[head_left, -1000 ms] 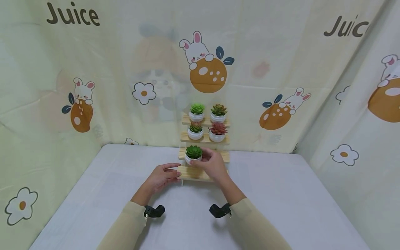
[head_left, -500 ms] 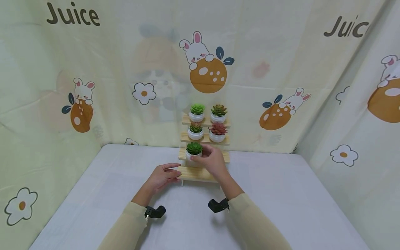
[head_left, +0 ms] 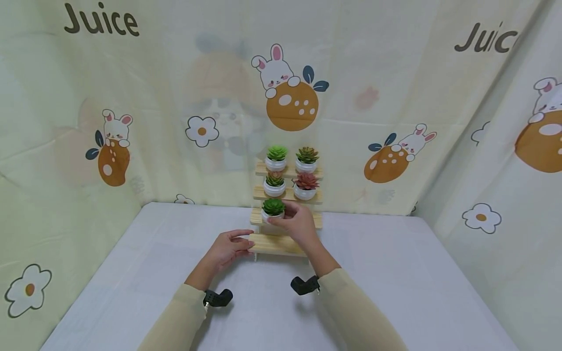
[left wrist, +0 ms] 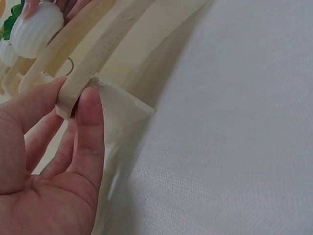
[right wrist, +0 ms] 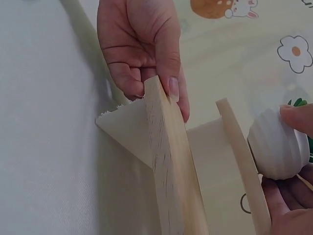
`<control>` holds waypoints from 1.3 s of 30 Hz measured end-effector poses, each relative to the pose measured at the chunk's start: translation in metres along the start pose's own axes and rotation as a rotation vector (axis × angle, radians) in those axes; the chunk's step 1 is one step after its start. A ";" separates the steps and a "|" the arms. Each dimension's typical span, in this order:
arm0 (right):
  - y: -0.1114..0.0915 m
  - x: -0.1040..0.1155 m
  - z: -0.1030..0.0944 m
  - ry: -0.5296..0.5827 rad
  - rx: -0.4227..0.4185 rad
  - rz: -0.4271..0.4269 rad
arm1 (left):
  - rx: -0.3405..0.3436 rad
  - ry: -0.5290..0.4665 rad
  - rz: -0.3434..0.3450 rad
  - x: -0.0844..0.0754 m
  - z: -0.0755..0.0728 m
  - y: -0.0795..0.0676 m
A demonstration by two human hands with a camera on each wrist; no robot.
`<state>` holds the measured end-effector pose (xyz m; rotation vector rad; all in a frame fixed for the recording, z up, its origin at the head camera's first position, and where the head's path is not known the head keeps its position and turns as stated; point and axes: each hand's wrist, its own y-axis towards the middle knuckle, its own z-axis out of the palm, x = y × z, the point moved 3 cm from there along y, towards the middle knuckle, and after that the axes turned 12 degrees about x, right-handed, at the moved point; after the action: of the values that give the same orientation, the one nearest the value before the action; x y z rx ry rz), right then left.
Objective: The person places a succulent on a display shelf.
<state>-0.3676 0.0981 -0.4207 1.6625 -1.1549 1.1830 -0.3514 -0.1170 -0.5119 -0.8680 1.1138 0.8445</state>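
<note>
My right hand (head_left: 300, 226) grips the white ribbed pot (right wrist: 279, 144) of a dark green succulent (head_left: 273, 206), thumb in front and fingers behind. That pot is at the left part of the second-lowest board (head_left: 317, 220) of a small wooden tiered plant stand; its base looks close against the board, though I cannot tell if it bears on it. Thumb and fingers of my left hand (left wrist: 54, 166) pinch the left end of the stand's lowest board (head_left: 276, 244).
Higher tiers hold a light green succulent (head_left: 276, 157), a brownish one (head_left: 307, 158), a green-and-pink one (head_left: 274, 183) and a red one (head_left: 306, 185), all in white pots. The stand is on a white-covered table (head_left: 395, 282) before a printed curtain (head_left: 167, 73).
My right hand has moved slightly up and back with the potted succulent, which now sits a little higher in the head view. The left hand stays at the lowest board's end.
</note>
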 end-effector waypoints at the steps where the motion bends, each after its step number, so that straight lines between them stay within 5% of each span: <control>1: 0.000 0.000 0.000 -0.006 -0.002 0.003 | -0.004 0.001 -0.001 0.000 0.000 0.000; 39: 0.001 -0.002 0.004 -0.069 -0.037 -0.012 | -0.040 0.004 -0.014 -0.001 0.002 -0.001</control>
<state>-0.3677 0.0950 -0.4235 1.6912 -1.2005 1.0979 -0.3493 -0.1156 -0.5105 -0.9097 1.0959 0.8564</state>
